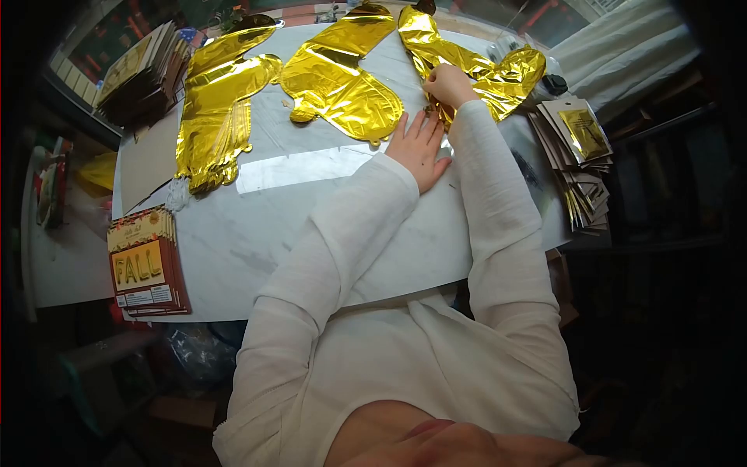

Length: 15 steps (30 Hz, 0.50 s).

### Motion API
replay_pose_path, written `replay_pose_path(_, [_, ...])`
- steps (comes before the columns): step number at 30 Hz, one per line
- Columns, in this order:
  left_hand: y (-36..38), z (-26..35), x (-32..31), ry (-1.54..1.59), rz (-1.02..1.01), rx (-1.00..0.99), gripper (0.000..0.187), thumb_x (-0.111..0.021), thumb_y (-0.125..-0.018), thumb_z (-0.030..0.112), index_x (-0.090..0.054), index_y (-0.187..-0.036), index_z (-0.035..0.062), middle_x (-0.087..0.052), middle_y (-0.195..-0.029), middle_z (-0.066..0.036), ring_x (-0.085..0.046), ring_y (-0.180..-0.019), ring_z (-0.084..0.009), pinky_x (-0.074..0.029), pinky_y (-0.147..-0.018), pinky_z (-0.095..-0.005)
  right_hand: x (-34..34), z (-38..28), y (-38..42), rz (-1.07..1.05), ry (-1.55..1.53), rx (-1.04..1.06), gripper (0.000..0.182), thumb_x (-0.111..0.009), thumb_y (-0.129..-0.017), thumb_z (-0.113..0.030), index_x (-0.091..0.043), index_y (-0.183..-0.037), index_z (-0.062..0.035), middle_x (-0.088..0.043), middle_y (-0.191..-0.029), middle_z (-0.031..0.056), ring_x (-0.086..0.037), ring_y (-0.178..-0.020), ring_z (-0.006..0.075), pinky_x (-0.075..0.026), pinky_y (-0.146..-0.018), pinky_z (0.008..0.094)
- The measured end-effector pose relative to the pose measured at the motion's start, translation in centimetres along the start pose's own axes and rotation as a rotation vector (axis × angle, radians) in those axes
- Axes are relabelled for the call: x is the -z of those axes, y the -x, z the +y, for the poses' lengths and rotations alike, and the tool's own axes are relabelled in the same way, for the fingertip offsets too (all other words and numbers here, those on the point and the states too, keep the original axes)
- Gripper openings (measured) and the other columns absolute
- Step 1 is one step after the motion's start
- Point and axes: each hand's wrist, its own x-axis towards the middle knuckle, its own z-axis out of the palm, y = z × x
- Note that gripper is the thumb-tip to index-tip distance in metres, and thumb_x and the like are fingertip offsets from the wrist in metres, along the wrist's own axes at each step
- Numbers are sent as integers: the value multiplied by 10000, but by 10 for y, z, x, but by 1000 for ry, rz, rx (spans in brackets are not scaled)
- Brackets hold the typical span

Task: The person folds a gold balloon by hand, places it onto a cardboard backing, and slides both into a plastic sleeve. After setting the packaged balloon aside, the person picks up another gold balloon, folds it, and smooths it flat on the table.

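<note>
Three groups of gold foil balloons lie flat on the white marbled table: an F-shaped stack [214,101] at the left, an A-like shape [342,82] in the middle and an L-shaped one [498,86] at the right. My left hand [420,148] lies flat with fingers spread, its fingertips near the lower end of the L-shaped foil. Just above it, my right hand [449,86] is closed in a pinch at the left edge of that foil. What sits between its fingertips is too small to make out.
Packets printed "FALL" [144,265] are stacked at the table's lower left edge. Brown cards [140,74] are piled at the back left. More cards with gold foil [576,148] stand at the right edge. A dark round object [554,84] is beside the L-shaped foil.
</note>
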Motion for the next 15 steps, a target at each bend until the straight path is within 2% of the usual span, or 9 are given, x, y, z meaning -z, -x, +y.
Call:
replay_pose_path(1, [1, 0, 1, 3, -28, -3, 721, -527, -1006, 494, -415, -1553, 38, -339, -1660, -151, -288, -1545, -337, -164, -1262, -560, -3, 12, 0, -44, -131, 39, 266, -755, -829, -288, -778, -905, -34, -772, -871, 162, -751, -802, 300, -583, -753, 418])
replay_pose_path(2, [2, 1, 2, 2, -31, -2, 721, -527, -1006, 494, -415, -1553, 38, -339, -1660, -151, -288, -1545, -337, -164, -1262, -560, -8, 23, -1, -87, -280, 11, 284, -765, -854, -324, -768, -861, -40, -746, -758, 120, -714, -681, 230, -560, -683, 373])
replay_pose_path(3, [2, 1, 2, -16, -33, -7, 725, -517, -1013, 507, -411, -1557, 40, -336, -1663, -148, -284, -1546, -336, -162, -1262, -559, -9, 26, 2, -88, -282, 11, 284, -765, -854, -324, -768, -861, -40, -746, -758, 120, -714, -681, 230, -560, -683, 373])
replay_pose_path(5, [1, 1, 2, -33, -32, -15, 730, -507, -1020, 521, -406, -1561, 42, -333, -1666, -145, -280, -1548, -334, -159, -1262, -558, -10, 31, 6, -70, -379, 42, 306, -763, -878, -338, -758, -839, -35, -720, -707, 95, -670, -604, 176, -534, -626, 341])
replay_pose_path(7, [2, 1, 0, -39, -4, -21, 729, -499, -1024, 522, -400, -1569, 50, -325, -1667, -161, -263, -1556, -332, -153, -1263, -557, -13, 34, 6, -48, -372, 66, 332, -750, -903, -356, -754, -847, -28, -713, -689, 90, -650, -580, 170, -520, -606, 342])
replay_pose_path(10, [2, 0, -2, -46, 33, -16, 724, -493, -1026, 527, -402, -1571, 61, -317, -1666, -182, -246, -1564, -330, -149, -1264, -555, -15, 34, 7, -146, -497, -31, 355, -731, -929, -363, -748, -859, -15, -706, -686, 89, -645, -589, 170, -512, -604, 344])
replay_pose_path(12, [2, 0, -2, -52, 38, -15, 719, -489, -1026, 530, -409, -1567, 63, -319, -1663, -191, -242, -1566, -331, -146, -1264, -557, -18, 31, 7, -98, -445, -65, 373, -689, -956, -385, -773, -909, -24, -745, -784, 159, -717, -691, 293, -551, -696, 413])
replay_pose_path(13, [2, 0, -1, -54, 43, -11, 714, -486, -1027, 532, -416, -1563, 66, -321, -1659, -200, -238, -1568, -331, -144, -1264, -558, -18, 31, 7, -95, -446, -65, 373, -689, -956, -385, -773, -909, -24, -745, -784, 159, -717, -691, 293, -551, -696, 413])
replay_pose_path(15, [1, 1, 1, -60, -4, -8, 709, -483, -1028, 531, -423, -1557, 64, -327, -1656, -199, -240, -1567, -333, -144, -1263, -563, -16, 27, 6, -46, -476, -50, 354, -679, -973, -326, -747, -923, 18, -700, -721, 123, -661, -646, 212, -520, -638, 387])
